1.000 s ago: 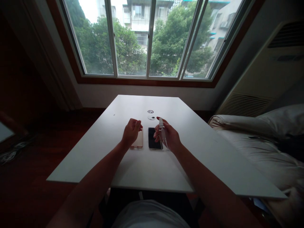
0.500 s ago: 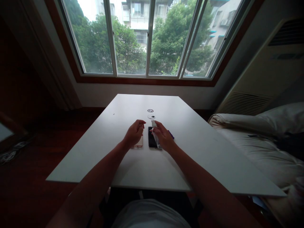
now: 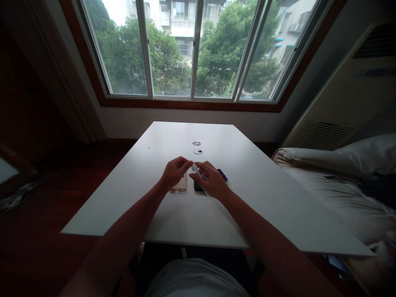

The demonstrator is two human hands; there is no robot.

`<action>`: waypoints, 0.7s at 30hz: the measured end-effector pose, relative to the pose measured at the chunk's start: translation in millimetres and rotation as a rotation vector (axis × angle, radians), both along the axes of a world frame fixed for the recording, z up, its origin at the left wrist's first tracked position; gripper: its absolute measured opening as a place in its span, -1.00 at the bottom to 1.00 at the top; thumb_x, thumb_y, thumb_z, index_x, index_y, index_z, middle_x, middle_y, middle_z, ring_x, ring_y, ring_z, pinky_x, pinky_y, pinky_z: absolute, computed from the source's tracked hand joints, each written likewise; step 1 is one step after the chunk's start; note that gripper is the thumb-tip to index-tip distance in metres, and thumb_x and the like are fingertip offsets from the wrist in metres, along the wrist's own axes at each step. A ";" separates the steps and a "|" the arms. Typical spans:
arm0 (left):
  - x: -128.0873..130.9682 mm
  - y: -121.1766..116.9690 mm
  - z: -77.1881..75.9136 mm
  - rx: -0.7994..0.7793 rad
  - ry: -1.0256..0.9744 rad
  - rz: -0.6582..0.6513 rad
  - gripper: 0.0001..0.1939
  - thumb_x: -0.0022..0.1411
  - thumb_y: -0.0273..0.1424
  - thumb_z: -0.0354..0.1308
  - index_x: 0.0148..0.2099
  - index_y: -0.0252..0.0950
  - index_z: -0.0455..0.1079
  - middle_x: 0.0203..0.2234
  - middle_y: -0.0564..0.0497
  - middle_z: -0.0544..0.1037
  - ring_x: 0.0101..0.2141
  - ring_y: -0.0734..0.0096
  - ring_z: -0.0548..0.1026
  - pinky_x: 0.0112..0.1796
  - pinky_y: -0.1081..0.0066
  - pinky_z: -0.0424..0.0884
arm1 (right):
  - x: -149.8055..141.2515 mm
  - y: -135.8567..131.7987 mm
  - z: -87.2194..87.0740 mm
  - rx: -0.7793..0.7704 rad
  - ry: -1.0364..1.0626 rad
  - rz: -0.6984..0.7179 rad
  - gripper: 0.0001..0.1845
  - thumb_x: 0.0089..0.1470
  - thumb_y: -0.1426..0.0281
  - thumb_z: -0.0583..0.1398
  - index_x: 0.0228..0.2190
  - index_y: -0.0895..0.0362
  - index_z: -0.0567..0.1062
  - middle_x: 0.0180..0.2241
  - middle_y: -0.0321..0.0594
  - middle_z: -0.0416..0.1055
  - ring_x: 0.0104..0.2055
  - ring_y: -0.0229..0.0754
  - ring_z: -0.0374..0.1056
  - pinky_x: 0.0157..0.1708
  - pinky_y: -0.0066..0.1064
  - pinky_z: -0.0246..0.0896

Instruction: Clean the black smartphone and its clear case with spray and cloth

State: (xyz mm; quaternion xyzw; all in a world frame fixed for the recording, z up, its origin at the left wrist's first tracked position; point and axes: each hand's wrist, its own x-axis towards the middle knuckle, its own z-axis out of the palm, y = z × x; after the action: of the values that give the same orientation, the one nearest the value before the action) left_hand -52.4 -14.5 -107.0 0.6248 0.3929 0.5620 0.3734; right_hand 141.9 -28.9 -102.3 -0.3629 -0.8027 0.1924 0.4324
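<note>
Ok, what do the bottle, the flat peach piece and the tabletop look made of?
Bottle: clear, glossy, probably plastic, perhaps glass; its body is see-through. Flat peach piece: perhaps plastic, smooth-looking from its even colour; partly hidden. Tabletop: smooth, satin white, maybe laminate or painted board; it catches a soft daylight sheen.

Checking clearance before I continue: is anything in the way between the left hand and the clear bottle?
Nothing visible. The left hand is at the white top of the clear bottle, held by the right hand; the dark phone lies below.
</note>
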 end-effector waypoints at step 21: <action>1.3 2.8 -8.0 0.020 0.193 -0.004 -0.53 0.31 -0.04 0.16 0.07 -0.28 0.45 -0.43 0.05 0.45 -0.52 0.51 0.35 -0.51 0.49 0.31 | 91.7 26.8 15.0 0.069 -0.352 -0.430 -0.41 0.20 0.18 0.18 0.25 -0.03 0.34 -0.13 -0.17 0.46 -0.38 -0.22 0.37 -0.37 -0.37 0.28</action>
State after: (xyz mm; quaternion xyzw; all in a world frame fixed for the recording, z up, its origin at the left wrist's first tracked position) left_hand -51.1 -11.7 -115.0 0.6805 0.4202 0.5023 0.3288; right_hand 233.5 -2.1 -87.3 -0.5378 -0.7761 0.0026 0.3293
